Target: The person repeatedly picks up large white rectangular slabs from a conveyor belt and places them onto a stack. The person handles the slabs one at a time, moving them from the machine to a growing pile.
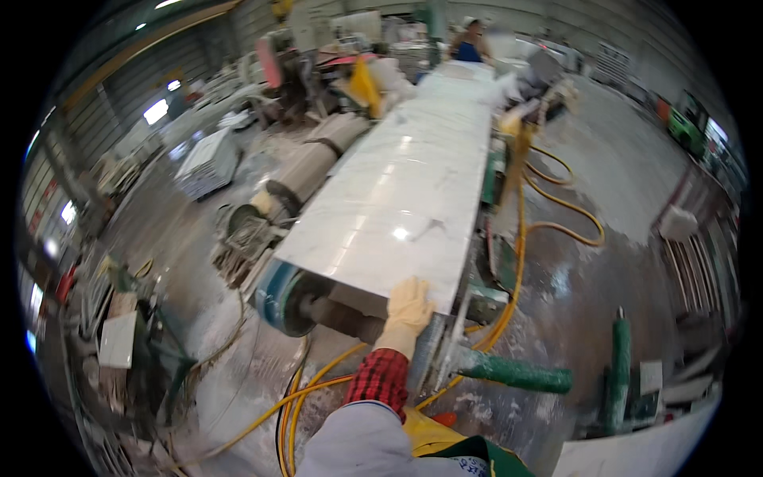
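My left hand (408, 308), in a pale cream rubber glove, lies on the near edge of a long white stone slab (373, 215). Its fingers are stretched out over the polished top, and nothing is held in them. A red and black checked cuff shows below the glove, under a grey sleeve. The slab rests on a conveyor-like machine with a blue-rimmed roller (284, 298) under its near left corner. It runs away from me toward the back of the hall. My right hand is out of the picture.
Yellow hoses (520, 238) loop along the right side and across the wet floor. Green metal posts (517, 372) stand near right. A stack of pale slabs (208, 163) sits at left, racked slabs (695, 270) at far right. Another person (470, 44) stands at the slab's far end.
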The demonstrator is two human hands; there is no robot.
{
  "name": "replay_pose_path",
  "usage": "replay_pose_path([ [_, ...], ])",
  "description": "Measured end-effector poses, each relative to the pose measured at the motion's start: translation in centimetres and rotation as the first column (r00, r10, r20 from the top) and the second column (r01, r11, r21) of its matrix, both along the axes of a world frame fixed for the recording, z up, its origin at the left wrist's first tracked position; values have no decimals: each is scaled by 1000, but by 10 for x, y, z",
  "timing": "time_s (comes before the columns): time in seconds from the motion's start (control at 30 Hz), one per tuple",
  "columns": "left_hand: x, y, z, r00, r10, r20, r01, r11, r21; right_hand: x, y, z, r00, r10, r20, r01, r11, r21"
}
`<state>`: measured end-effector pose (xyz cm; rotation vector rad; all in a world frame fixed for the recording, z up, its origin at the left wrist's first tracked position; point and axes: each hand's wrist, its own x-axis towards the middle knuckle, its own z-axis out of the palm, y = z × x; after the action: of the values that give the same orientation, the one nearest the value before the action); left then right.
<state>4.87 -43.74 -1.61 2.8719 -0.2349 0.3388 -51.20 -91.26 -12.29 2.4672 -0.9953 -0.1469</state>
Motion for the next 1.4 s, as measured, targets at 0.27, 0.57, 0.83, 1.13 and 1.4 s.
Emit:
replay_pose_path([
  [0.27, 17, 68, -118, 997, -29, 75, -1, 927, 375, 87, 41, 127, 990, -137, 32, 116, 925, 363],
  [0.57, -5, -1, -44, 779, -317, 542, 78, 905, 418, 55, 45, 103, 958, -270, 97, 233, 929, 287],
  [0.83, -7, 18, -49, 673, -389, 630, 125, 898, 421, 64, 43, 115, 965, -257, 43, 233, 925, 301],
  [1.13, -21, 5, -38, 776, -272, 569, 126, 951, 283, 58, 30, 109, 969, -246, 36, 225, 930, 291],
  [1.4, -28, 6, -33, 862, -244, 444, 144, 958, 247, 60, 24, 118, 963, -270, 6, 252, 906, 339],
])
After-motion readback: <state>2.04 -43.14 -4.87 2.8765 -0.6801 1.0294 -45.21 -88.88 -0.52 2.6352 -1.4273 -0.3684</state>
